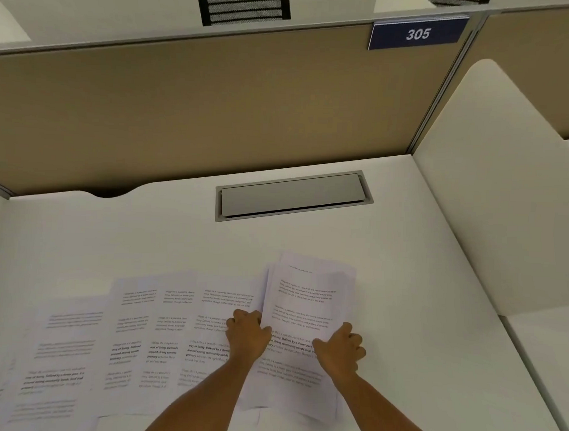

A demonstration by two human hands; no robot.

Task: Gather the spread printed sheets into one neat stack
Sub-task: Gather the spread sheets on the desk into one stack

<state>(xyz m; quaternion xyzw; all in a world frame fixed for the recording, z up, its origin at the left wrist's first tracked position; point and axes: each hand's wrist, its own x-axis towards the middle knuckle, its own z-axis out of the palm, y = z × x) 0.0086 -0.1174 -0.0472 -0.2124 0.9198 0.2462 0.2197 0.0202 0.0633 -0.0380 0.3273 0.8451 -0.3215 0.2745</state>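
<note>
White printed sheets [117, 341] lay fanned across the lower left of the frame, overlapping on the desk [403, 284]. A partly gathered stack [305, 306] sat lower centre, between the two hands. The left hand [247, 335] gripped the stack's left edge with curled fingers; the right hand [340, 348] clasped its right edge, fingers curled likewise.

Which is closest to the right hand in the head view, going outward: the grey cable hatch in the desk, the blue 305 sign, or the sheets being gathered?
From the right hand:
1. Gathered sheets: the hand is holding their right edge, with the left hand on the other side.
2. Grey cable hatch: farther back, set into the desk.
3. Blue 305 sign: farthest, at the top of the partition, back right.
</note>
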